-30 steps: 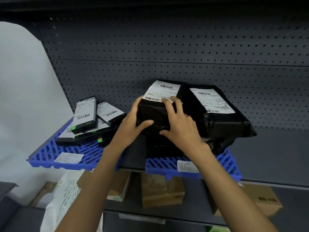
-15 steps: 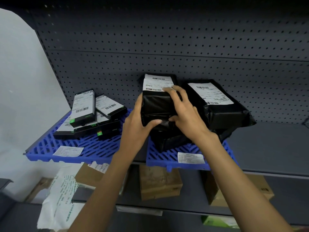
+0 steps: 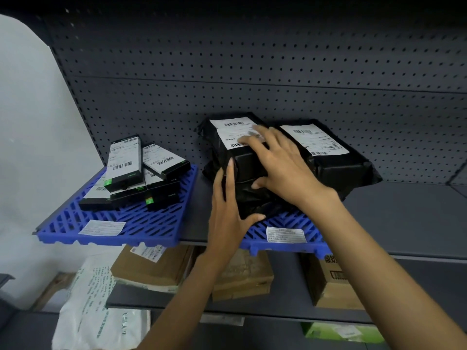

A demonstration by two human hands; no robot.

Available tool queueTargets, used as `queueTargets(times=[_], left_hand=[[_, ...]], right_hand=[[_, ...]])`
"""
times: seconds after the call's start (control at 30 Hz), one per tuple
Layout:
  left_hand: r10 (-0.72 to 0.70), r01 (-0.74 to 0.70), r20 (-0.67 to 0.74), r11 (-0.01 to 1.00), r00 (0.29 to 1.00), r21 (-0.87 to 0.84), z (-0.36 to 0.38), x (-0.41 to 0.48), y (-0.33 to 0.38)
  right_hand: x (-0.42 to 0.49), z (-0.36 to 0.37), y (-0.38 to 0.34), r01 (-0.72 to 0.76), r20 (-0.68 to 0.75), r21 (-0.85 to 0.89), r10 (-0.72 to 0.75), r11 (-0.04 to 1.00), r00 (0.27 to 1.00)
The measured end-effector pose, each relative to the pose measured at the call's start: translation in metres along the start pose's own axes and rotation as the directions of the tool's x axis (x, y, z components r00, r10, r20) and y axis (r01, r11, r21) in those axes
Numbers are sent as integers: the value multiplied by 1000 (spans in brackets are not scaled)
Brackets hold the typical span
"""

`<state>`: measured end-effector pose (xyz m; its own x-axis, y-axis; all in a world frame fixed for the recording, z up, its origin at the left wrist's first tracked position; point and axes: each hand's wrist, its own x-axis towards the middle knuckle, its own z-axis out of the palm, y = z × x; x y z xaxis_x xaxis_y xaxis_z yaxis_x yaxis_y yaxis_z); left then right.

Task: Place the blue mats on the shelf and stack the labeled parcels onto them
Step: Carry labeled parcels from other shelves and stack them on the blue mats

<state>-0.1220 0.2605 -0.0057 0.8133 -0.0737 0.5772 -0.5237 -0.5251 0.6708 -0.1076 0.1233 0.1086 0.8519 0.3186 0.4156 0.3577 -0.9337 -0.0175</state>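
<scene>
Two blue grid mats lie on the grey shelf [image 3: 409, 218]. The left mat [image 3: 141, 223] carries several black labelled boxes [image 3: 123, 162] in a loose pile. On the right mat [image 3: 313, 242] sit black bagged parcels with white labels. The top left parcel [image 3: 246, 164] lies on another black bag [image 3: 252, 200], beside a second labelled parcel [image 3: 336, 162]. My left hand [image 3: 227, 210] presses flat against the top parcel's left side, thumb under its front. My right hand [image 3: 283, 170] spreads over its top, fingertips on the label, thumb on the front face.
A perforated grey back panel [image 3: 252, 72] closes the shelf behind. To the right of the mats the shelf surface is bare metal. The shelf below holds cardboard boxes [image 3: 242, 276] [image 3: 328, 284], and a white poly bag [image 3: 96, 314] hangs at lower left.
The parcel between my hands has gone back and down onto the stack. My right hand slid from its front onto its top; my left hand dropped lower along its side.
</scene>
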Motion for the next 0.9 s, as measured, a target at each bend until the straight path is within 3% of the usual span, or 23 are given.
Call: queueTargets(times=[0.13,0.5,0.63,0.9], left_hand=[[43,-43,-2,999,999,2,-1,7,-12],[108,-110,133,994,985,11,-20,29,-45],[15,-14,18,999,1000,-37,-11,12,-49],[-44,41,95,999,994,30,-4,21,-50]], right_hand=[[-5,10,3,-18,-55,-91,13,996,998],[-3,23,-2,-71,-141,-135,52,988,989],[-11,32,-4,-43,-213,-94,22,995,977],[-13,57,-4,-121,-230,-136,88,983,969]])
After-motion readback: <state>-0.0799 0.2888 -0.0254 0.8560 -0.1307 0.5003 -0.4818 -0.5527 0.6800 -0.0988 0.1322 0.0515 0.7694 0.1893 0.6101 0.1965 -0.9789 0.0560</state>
